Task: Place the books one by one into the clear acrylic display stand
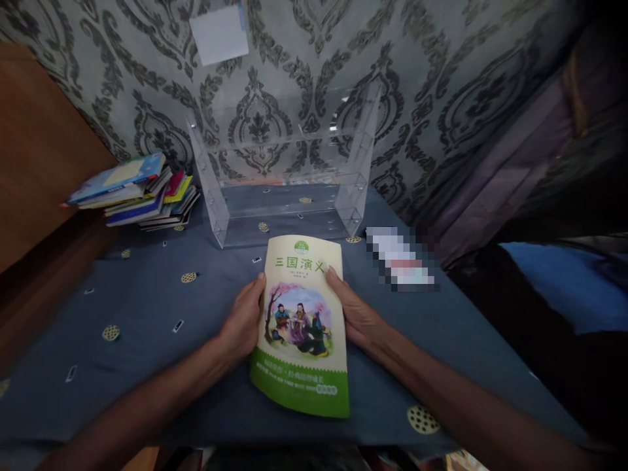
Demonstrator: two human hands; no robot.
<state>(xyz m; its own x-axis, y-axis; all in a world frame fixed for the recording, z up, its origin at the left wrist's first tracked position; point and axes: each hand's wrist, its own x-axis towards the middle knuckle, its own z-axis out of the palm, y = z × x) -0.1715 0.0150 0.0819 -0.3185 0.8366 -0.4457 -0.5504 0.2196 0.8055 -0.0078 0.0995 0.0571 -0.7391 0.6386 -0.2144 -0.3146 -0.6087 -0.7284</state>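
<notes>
Head view, one cream-and-green illustrated book (299, 327) at lower centre of frame, left hand (245, 317) gripping its left edge, right hand (356, 311) gripping its right edge, clear tiered rack (284, 199) at upper centre, stacked books (140, 193) at upper left.

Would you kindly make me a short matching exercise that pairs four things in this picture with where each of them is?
Things
1. green-and-cream book
2. clear rack
3. pile of books
4. white rectangle

Places
A. high up on the patterned wall
B. between the left hand and the right hand
C. at the left, near the brown panel
D. on the middle of the blue-grey cloth, near the wall

Pairs: 1-B; 2-D; 3-C; 4-A
</notes>
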